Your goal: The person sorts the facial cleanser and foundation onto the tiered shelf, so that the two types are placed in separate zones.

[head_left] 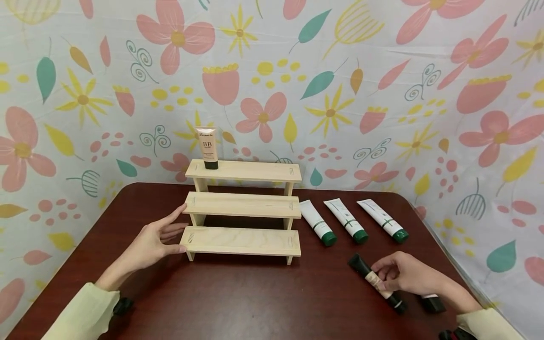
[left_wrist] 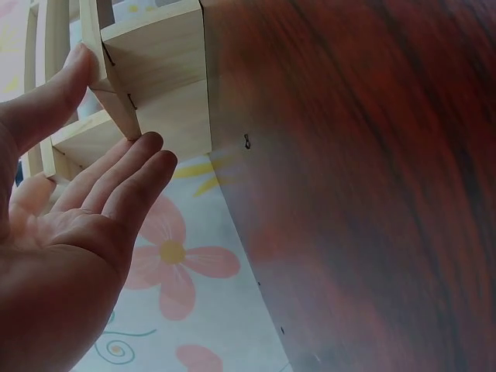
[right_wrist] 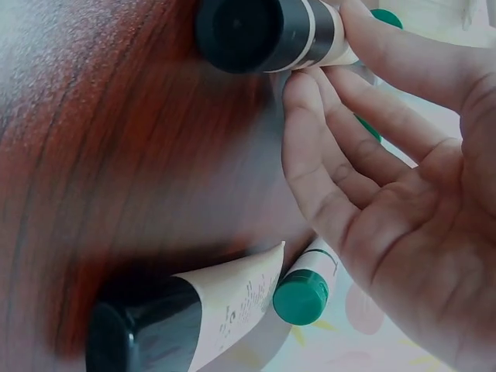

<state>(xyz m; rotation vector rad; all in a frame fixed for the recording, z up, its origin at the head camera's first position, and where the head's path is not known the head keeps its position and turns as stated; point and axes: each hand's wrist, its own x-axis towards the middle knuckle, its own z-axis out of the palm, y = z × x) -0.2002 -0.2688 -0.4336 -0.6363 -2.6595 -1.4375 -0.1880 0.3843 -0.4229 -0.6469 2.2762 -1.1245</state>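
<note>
A three-step wooden display stand point(head_left: 244, 241) stands on the table. My left hand point(head_left: 150, 243) touches its left side, thumb at the lowest step and fingers fairly straight near the middle one. In the left wrist view, the fingertips of that hand point(left_wrist: 85, 194) meet the pale wood point(left_wrist: 167, 70). My right hand point(head_left: 410, 274) pinches a black and beige cosmetic tube point(head_left: 373, 278) between thumb and fingers, low over the table. Its black cap point(right_wrist: 240, 35) faces the camera in the right wrist view. Another black-capped tube point(head_left: 432, 303) lies partly hidden under the right forearm.
A beige BB cream tube point(head_left: 208, 145) stands cap down on the top step, at the left. Three white tubes with green caps, a left one point(head_left: 316, 222), a middle one point(head_left: 345, 219) and a right one point(head_left: 382, 219), lie right of the stand. A flowered cloth point(head_left: 272, 85) hangs behind the dark-red table point(head_left: 255, 302).
</note>
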